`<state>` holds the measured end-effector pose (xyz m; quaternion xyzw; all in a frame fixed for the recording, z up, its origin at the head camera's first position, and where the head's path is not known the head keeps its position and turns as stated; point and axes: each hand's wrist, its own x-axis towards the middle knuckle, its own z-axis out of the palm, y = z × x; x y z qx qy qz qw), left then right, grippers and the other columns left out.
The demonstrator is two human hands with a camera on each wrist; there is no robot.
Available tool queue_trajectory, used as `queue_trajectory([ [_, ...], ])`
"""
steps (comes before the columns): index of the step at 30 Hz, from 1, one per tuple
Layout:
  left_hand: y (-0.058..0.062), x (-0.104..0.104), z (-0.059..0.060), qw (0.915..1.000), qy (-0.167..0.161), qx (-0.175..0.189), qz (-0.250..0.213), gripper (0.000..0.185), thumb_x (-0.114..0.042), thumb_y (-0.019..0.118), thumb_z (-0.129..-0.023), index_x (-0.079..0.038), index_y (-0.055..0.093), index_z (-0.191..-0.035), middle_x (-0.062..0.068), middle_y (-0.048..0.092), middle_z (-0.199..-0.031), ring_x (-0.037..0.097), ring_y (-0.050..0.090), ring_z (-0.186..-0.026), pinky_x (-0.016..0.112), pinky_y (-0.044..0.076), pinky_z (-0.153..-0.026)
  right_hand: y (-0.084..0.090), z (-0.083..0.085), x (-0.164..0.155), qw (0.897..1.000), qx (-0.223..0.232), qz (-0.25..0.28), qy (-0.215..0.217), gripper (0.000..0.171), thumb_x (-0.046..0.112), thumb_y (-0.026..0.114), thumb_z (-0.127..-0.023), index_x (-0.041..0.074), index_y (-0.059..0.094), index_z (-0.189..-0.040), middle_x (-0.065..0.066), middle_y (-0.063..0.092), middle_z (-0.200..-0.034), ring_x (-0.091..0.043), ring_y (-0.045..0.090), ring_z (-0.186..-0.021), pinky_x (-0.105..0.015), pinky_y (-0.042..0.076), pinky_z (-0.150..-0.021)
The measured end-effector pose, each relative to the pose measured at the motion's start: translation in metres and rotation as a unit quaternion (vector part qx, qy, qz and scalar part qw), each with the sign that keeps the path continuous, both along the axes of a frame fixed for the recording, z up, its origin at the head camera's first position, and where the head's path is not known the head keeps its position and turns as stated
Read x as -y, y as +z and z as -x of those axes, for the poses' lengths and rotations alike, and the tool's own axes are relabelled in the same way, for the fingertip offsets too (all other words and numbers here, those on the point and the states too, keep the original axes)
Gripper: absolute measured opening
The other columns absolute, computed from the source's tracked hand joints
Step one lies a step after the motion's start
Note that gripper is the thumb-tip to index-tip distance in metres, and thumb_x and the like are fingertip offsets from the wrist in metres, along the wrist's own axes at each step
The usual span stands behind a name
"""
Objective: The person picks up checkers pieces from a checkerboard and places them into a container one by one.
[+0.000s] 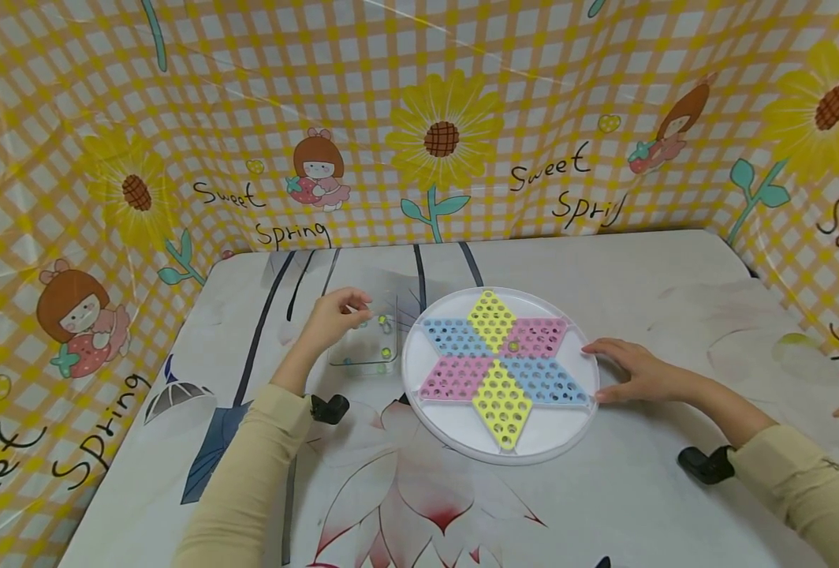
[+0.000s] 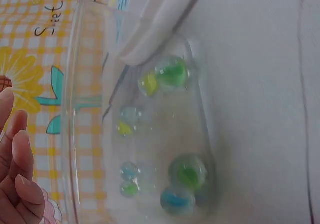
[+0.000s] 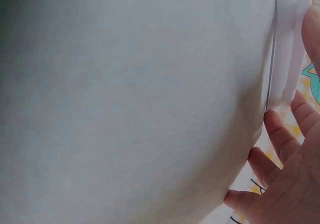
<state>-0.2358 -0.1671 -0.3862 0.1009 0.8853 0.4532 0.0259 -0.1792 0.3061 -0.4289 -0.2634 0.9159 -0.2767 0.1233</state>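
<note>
A round white board [image 1: 568, 442] with a six-pointed star of yellow, pink and blue perforated diamonds [image 1: 494, 359] lies mid-table. One green marble [image 1: 513, 345] sits near the star's centre. Left of the board stands a clear plastic box [image 1: 341, 361] holding several glass marbles [image 1: 385, 353]. My left hand [image 1: 334, 315] hovers over the box with loosely curled fingers and nothing seen in them. The left wrist view shows its fingertips [image 2: 17, 184] beside the box wall [image 2: 75, 109], with green marbles [image 2: 187, 171] and a blue marble [image 2: 176, 200] inside. My right hand [image 1: 632, 371] rests flat on the board's right rim [image 3: 286, 59], fingers [image 3: 280, 134] straight.
A white tablecloth with a flower print [image 1: 405, 505] covers the table. Yellow checked sheeting with sunflowers [image 1: 441, 134] walls in the back and both sides. Black wrist mounts [image 1: 330, 408] [image 1: 706, 464] sit on both sleeves.
</note>
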Motion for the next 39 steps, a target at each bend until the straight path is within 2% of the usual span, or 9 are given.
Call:
queue_trajectory([
  [10, 0.007, -0.043, 0.004, 0.9985, -0.051, -0.019, 0.009, 0.024, -0.019, 0.066, -0.085, -0.007, 0.063, -0.104, 0.009, 0.064, -0.094, 0.017, 0.053, -0.071, 0.023, 0.042, -0.059, 0.001, -0.001, 0.001, 1.0, 0.001, 0.002, 0.004, 0.067, 0.025, 0.076, -0.071, -0.001, 0.044, -0.124, -0.034, 0.037, -0.128, -0.054, 0.03, -0.117, -0.07, 0.025, -0.088],
  [18, 0.008, -0.08, 0.008, 0.9955, -0.094, 0.003, -0.014, 0.026, -0.018, 0.066, -0.085, -0.007, 0.063, -0.108, 0.008, 0.064, -0.095, 0.014, 0.052, -0.07, 0.022, 0.043, -0.06, 0.004, -0.002, 0.003, 1.0, 0.024, -0.008, -0.012, 0.068, 0.029, 0.074, -0.073, -0.001, 0.043, -0.126, -0.033, 0.034, -0.132, -0.053, 0.026, -0.12, -0.071, 0.021, -0.09],
  [22, 0.006, -0.097, 0.007, 0.9923, -0.123, 0.001, -0.01, 0.026, -0.019, 0.066, -0.085, -0.008, 0.062, -0.109, 0.007, 0.063, -0.094, 0.014, 0.05, -0.067, 0.021, 0.042, -0.058, 0.004, -0.002, 0.002, 1.0, 0.022, -0.006, -0.012, 0.069, 0.029, 0.075, -0.073, -0.001, 0.043, -0.126, -0.034, 0.035, -0.131, -0.053, 0.026, -0.12, -0.071, 0.021, -0.089],
  [26, 0.003, -0.115, 0.007, 0.9887, -0.15, 0.006, -0.001, 0.028, -0.022, 0.065, -0.086, -0.009, 0.061, -0.111, 0.004, 0.062, -0.095, 0.014, 0.051, -0.071, 0.021, 0.042, -0.06, 0.003, -0.002, 0.001, 1.0, 0.017, -0.006, -0.014, 0.068, 0.03, 0.074, -0.073, -0.002, 0.043, -0.126, -0.034, 0.035, -0.131, -0.053, 0.027, -0.12, -0.071, 0.022, -0.09],
  [32, -0.004, -0.14, 0.004, 0.9816, -0.191, -0.001, 0.0, 0.029, -0.017, 0.065, -0.085, -0.004, 0.061, -0.111, 0.007, 0.063, -0.094, 0.015, 0.051, -0.07, 0.019, 0.041, -0.061, 0.001, -0.001, 0.001, 1.0, 0.02, -0.003, -0.011, 0.068, 0.029, 0.075, -0.073, -0.001, 0.044, -0.126, -0.034, 0.034, -0.131, -0.054, 0.027, -0.119, -0.071, 0.022, -0.089],
  [39, -0.011, -0.165, -0.002, 0.9756, -0.218, 0.014, 0.019, 0.03, -0.015, 0.066, -0.085, -0.006, 0.06, -0.113, 0.004, 0.062, -0.091, 0.01, 0.053, -0.069, 0.018, 0.043, -0.062, 0.001, -0.001, 0.0, 1.0, 0.021, -0.007, -0.013, 0.068, 0.03, 0.074, -0.073, -0.001, 0.044, -0.126, -0.035, 0.034, -0.131, -0.054, 0.026, -0.12, -0.071, 0.021, -0.09],
])
